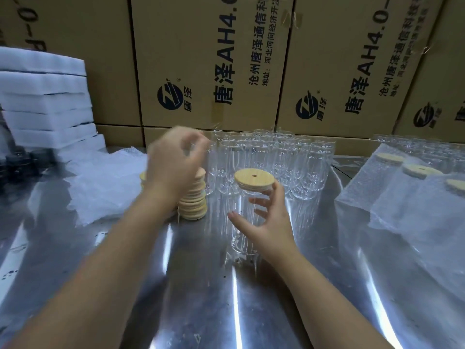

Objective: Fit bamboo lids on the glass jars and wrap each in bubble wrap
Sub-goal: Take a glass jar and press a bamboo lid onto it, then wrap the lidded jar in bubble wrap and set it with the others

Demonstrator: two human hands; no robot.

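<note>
Holding the lidded jar (pixel 239 238) mid-surface (pixel 201 298), our right hand (pixel 273 222) has its thumb in front and its fingers (pixel 260 201) curved loosely round the glass, with the bamboo lid (pixel 254 178) sitting on top. Our left hand (pixel 173 162) is a blur over the lid stack (pixel 193 202), partly hiding it. Its fingers are curled, but we can't tell if they've got anything. Empty jars (pixel 274 157) crowd just behind, with bubble wrap sheets (pixel 105 182) on the left, wrapped jars (pixel 402 197) on the right, and foam pads (pixel 45 102) and cardboard boxes (pixel 206 59) at the back.

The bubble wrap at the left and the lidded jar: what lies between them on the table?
In the head view, the stack of bamboo lids stands between the bubble wrap and the lidded jar, with the left hand above it.
</note>
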